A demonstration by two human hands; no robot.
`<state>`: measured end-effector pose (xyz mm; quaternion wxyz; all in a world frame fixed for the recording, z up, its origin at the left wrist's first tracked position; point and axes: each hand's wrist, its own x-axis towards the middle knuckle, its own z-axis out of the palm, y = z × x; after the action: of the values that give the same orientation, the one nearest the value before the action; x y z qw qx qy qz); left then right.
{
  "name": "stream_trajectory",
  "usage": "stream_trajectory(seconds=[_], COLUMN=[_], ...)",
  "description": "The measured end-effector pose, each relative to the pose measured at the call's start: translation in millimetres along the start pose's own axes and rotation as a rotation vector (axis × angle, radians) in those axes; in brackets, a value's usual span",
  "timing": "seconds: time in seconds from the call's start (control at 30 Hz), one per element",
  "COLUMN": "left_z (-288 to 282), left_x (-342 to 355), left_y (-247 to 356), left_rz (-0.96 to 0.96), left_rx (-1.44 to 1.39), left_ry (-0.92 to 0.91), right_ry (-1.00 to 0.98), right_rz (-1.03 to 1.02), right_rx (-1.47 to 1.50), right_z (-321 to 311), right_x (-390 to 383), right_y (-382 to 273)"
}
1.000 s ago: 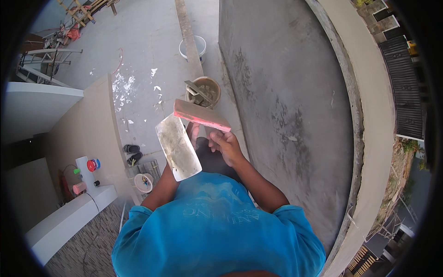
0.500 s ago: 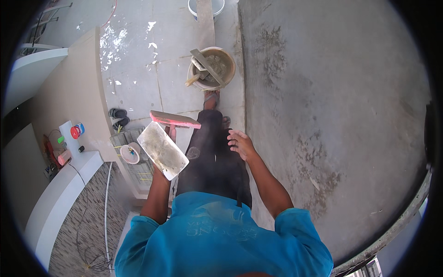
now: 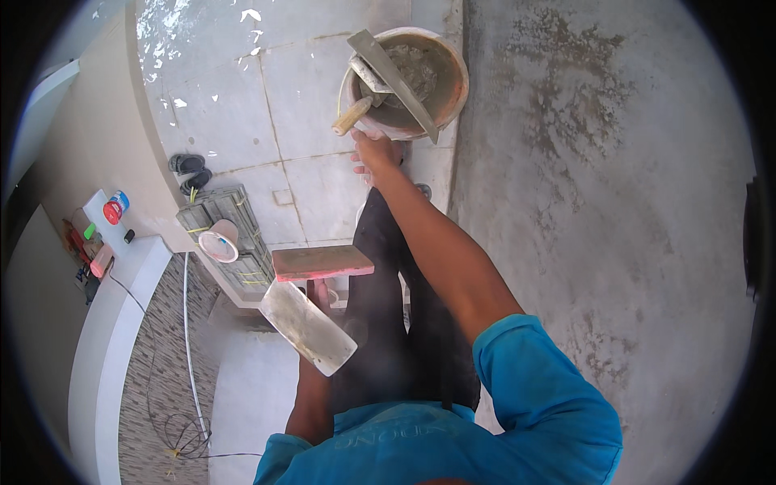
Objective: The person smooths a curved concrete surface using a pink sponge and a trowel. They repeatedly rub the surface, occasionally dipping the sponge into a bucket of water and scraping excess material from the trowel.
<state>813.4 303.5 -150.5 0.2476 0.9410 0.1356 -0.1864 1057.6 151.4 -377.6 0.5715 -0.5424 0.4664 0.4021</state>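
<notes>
My left hand (image 3: 322,296) is mostly hidden behind two rectangular plastering floats that it carries together. One float (image 3: 323,260) has a grey-brown face and a pink edge. Below it, the white float (image 3: 309,325) is smeared with grey mortar. My right arm stretches forward, and my right hand (image 3: 373,155) is at the near side of a round bucket (image 3: 461,81), its fingers apart and nothing seen in them. Just above those fingers, a wooden trowel handle (image 3: 353,115) sticks out over the rim. A long flat metal blade (image 3: 396,85) lies across the bucket, above wet grey mortar (image 3: 424,69).
A rough cement-rendered wall (image 3: 558,202) runs along my right. To the left are dark sandals (image 3: 187,164), stacked grey tiles (image 3: 246,214) with a white pail (image 3: 218,242), and a ledge (image 3: 129,275) holding a red-and-blue tub (image 3: 115,208). A cable (image 3: 182,436) coils at lower left.
My right hand has reached forward from beside my legs to the bucket. The bucket appears closer. My left hand still carries both floats, now lower in view.
</notes>
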Motion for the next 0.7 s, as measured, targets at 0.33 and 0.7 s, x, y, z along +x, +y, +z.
stream_trajectory(seconds=[0.33, 0.7], left_z=[-2, 5], left_x=[32, 23], left_y=[43, 33], left_rz=[-0.250, -0.346], left_rx=[-0.150, -0.425], left_ry=[0.153, 0.180], right_ry=[0.171, 0.109], right_rz=[0.131, -0.198], right_rx=[0.342, 1.116], right_z=[25, -15], right_x=[17, 87], right_y=[-25, -68])
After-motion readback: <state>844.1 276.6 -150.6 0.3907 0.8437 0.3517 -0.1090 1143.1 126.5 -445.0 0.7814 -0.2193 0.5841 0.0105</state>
